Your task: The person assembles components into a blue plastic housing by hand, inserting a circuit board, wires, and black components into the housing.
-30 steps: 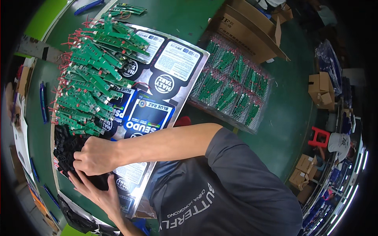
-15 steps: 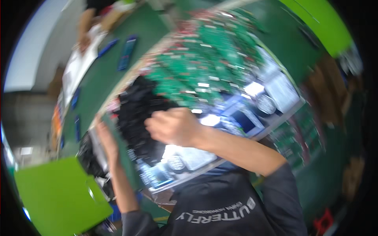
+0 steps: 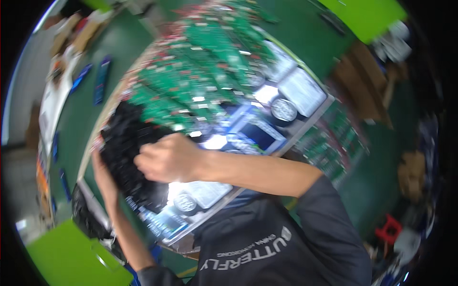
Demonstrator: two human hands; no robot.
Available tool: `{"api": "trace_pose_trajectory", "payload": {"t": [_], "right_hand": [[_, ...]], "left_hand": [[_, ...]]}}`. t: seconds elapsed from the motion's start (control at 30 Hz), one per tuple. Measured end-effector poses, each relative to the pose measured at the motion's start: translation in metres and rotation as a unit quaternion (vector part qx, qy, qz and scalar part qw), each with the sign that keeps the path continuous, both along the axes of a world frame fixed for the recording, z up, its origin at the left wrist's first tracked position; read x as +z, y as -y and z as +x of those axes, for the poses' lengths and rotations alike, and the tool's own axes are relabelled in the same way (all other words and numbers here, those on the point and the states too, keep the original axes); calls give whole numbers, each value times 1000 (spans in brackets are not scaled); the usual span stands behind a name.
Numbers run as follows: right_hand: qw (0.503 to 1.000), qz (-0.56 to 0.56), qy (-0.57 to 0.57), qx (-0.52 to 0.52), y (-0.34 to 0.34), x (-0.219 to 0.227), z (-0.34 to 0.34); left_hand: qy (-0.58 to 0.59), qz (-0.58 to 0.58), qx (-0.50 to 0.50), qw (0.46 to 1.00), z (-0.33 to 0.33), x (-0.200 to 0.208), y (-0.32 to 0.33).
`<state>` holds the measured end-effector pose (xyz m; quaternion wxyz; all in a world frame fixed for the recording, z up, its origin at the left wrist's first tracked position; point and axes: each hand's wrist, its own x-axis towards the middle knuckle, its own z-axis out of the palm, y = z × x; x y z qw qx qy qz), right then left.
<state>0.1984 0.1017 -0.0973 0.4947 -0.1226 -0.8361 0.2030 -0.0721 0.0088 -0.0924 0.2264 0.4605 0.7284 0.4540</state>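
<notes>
A heap of small black parts (image 3: 119,133) lies on the left side of a wide flat board (image 3: 300,90) with printed pictures on its surface. Over the near part of that heap is my right hand (image 3: 169,159), its fingers curled closed; what they hold, if anything, is hidden. My left hand (image 3: 104,178) lies along the board's left edge beside the black heap, fingers stretched out and somewhat blurred. Beyond both hands, many green circuit boards (image 3: 191,76) with red and white bits are piled across the far half of the board.
More green circuit boards (image 3: 329,143) lie to the right, below the board's level. Bright green panels stand at the lower left (image 3: 71,252) and upper right (image 3: 365,16). A cardboard box (image 3: 360,78) is at the right. Blue tools (image 3: 102,81) lie on the green table at the left.
The whole view has shifted, so the board, heaps and both hands appear farther left and slightly higher. My right hand stays curled over the black heap; my left stays at the edge.
</notes>
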Motion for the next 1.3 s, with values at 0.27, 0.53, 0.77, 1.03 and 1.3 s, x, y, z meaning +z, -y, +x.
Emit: {"api": "trace_pose_trajectory", "payload": {"t": [0.27, 0.53, 0.77, 1.03, 1.3], "right_hand": [[998, -24, -26, -44, 4, -10, 0], [999, -36, -30, 1, 6, -7, -2], [999, -35, -35, -10, 5, -9, -5], [998, -38, -52, -13, 4, -6, -2], [997, -49, -55, -15, 7, -4, 0]], "left_hand": [[-83, -7, -74, 994, 4, 2, -16], [-17, 21, -79, 997, -3, 11, -16], [457, 103, -96, 879, -22, 13, -13], [783, 156, -129, 588, -40, -1, -11], [767, 149, -137, 608, -40, 0, -9]]}}
